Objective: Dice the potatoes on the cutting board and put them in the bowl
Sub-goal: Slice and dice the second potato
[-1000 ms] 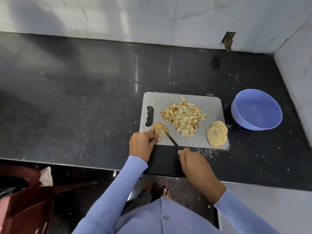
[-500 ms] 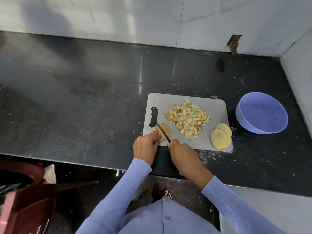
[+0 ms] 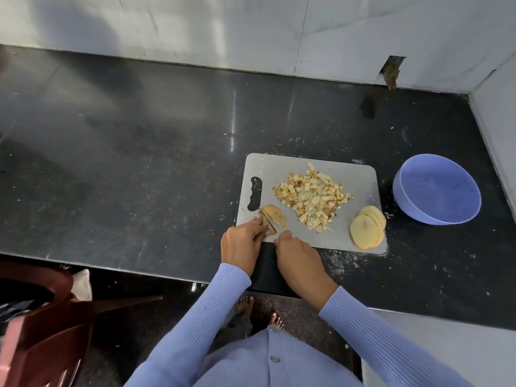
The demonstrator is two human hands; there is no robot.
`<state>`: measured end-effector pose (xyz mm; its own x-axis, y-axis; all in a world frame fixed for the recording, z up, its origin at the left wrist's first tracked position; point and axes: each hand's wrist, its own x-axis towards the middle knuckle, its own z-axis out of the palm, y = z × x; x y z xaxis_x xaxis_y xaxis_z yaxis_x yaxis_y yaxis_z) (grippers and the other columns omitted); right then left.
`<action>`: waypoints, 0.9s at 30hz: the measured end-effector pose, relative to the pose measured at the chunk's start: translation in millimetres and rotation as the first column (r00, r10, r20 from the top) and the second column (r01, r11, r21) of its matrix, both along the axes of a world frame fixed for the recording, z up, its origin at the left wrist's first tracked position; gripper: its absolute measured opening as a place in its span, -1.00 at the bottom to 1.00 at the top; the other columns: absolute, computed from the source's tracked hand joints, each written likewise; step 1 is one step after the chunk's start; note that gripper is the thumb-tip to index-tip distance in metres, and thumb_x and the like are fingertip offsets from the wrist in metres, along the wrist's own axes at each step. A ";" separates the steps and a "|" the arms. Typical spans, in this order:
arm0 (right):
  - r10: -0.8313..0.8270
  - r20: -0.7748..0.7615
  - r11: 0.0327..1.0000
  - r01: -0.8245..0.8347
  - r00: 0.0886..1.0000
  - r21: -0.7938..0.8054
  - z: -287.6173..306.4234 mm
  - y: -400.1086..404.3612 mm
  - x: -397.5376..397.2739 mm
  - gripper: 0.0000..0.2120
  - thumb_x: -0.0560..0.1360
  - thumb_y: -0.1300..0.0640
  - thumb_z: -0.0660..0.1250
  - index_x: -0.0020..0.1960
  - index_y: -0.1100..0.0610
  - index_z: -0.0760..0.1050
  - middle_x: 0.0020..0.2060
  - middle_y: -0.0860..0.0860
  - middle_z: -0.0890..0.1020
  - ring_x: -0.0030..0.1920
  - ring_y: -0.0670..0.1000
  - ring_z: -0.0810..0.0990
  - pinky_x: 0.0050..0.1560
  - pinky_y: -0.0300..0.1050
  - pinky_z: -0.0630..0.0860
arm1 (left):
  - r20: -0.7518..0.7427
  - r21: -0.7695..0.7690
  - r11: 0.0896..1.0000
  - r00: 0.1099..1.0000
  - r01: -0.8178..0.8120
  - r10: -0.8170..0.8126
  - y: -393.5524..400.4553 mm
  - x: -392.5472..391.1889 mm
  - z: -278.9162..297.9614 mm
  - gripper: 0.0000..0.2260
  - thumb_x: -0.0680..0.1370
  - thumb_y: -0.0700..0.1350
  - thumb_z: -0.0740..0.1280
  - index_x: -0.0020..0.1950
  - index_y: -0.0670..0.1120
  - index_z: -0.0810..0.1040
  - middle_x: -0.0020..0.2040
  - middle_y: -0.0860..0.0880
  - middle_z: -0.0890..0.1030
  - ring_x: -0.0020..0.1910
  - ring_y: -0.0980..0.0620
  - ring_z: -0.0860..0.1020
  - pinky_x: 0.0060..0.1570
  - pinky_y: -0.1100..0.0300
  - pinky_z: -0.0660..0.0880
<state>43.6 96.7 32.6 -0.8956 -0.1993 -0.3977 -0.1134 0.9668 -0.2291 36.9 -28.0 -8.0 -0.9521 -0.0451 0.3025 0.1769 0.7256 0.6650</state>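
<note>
Spanning the view, the dark desk (image 3: 139, 163) carries a grey cutting board (image 3: 360, 188) and, just right, a purple bowl (image 3: 437, 188). Diced potato (image 3: 311, 198) heaps mid-board. The left hand (image 3: 241, 243) pinches potato slices (image 3: 276, 215); the right hand (image 3: 297, 258) grips a knife (image 3: 267, 220).

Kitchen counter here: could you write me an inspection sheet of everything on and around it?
Surface: dark counter, speckled with crumbs.
Job's things: grey cutting board carries a pile of diced potato, a stack of slices and a slice being cut; blue bowl looks empty.
Clutter: nothing seen.
Grips: left hand holds the slice being cut; right hand holds the knife.
Cables: nothing seen.
Surroundings: white wall with a hole; brown chair.
</note>
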 end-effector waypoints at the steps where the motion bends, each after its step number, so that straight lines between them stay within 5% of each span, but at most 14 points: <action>1: 0.001 0.000 1.000 -0.001 1.000 0.010 -1.3 -0.7 -0.7 -0.85 0.66 0.18 0.03 0.14 0.21 0.31 -0.01 0.16 0.60 0.00 0.18 0.60 -0.22 -0.06 0.35 | -0.004 0.002 1.000 1.000 0.001 -0.001 0.3 -0.1 0.1 -0.83 0.28 -0.32 0.56 -0.17 -0.19 0.70 -0.11 -0.13 0.68 -0.16 -0.03 0.67 -0.27 0.09 0.63; 16: 0.016 0.174 1.000 -0.019 0.985 0.015 5.7 37.9 33.6 -0.81 0.68 0.02 -0.09 0.02 0.10 0.20 -0.03 0.10 0.59 -0.03 0.14 0.59 -0.21 -0.06 0.32 | 0.061 0.005 1.000 0.998 -0.028 0.028 -0.2 0.8 -0.8 -0.88 0.34 -0.25 0.55 -0.16 -0.15 0.70 -0.07 -0.10 0.68 -0.12 -0.04 0.67 -0.21 0.03 0.64; 27: -0.043 0.165 0.999 0.047 0.985 -0.019 8.4 54.1 39.3 -0.76 0.67 -0.03 -0.07 -0.01 0.09 0.24 -0.08 0.10 0.58 -0.05 0.15 0.57 -0.18 -0.05 0.37 | 0.083 -0.005 1.000 0.996 -0.024 0.024 1.1 0.5 0.4 -0.88 0.36 -0.27 0.53 -0.13 -0.16 0.70 -0.02 -0.11 0.67 -0.09 -0.05 0.66 -0.14 0.02 0.63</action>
